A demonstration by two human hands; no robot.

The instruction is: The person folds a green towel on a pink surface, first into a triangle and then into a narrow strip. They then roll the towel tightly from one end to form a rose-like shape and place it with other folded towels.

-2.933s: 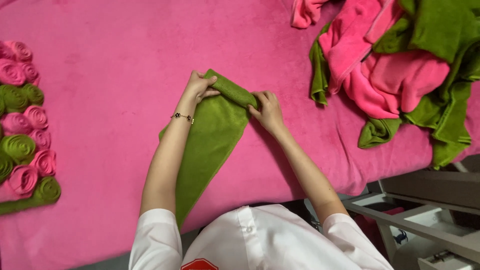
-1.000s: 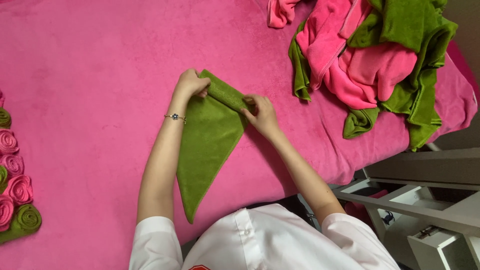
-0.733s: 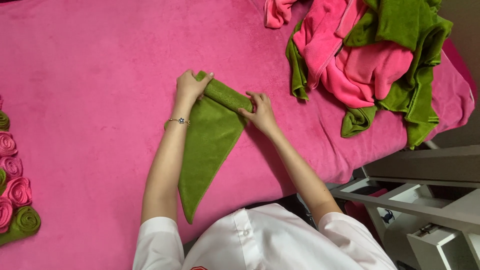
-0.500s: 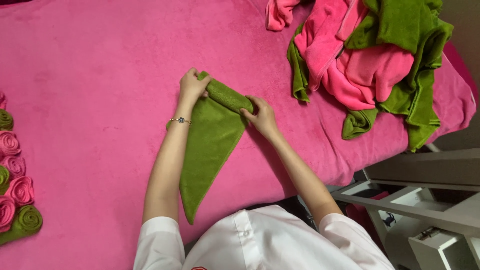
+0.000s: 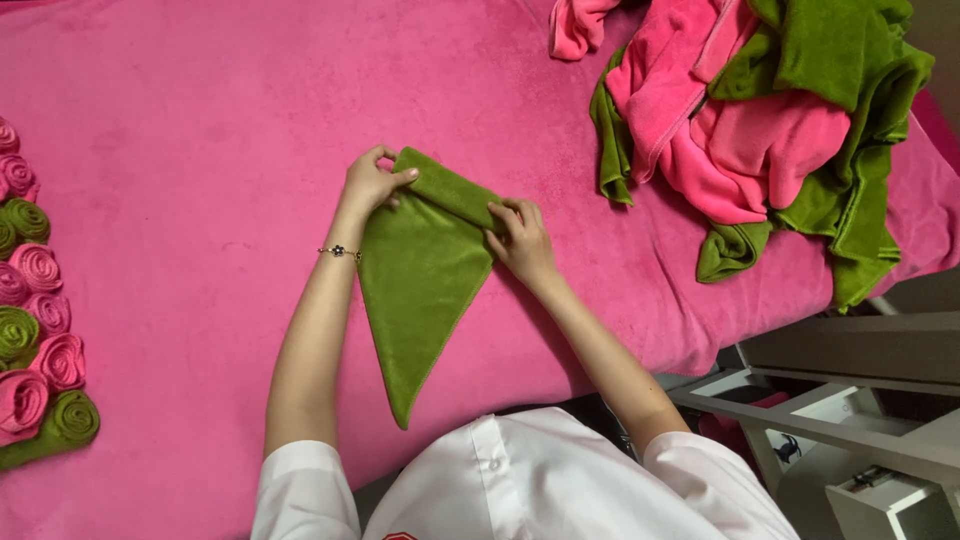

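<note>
Left hand (image 5: 372, 182) pinching left end of rolled edge on green triangular terry towel (image 5: 420, 280); right hand (image 5: 520, 238) pressing fingers closed on roll's right end. Towel flat on pink fleece bed cover (image 5: 200, 130), point trailing toward person's white shirt (image 5: 520, 480). Right of grip: heap of pink and green towels (image 5: 770, 120). Far left: rolled towel rosettes (image 5: 40, 330).

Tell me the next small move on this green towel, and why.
Probably roll the rolled edge one more turn toward the point. Both hands, left and right, pinch the ends of a short roll at the wide top of the green towel, and most of its triangle lies flat and unrolled on the pink cover. The finished rolls at the left are wound tight.
</note>
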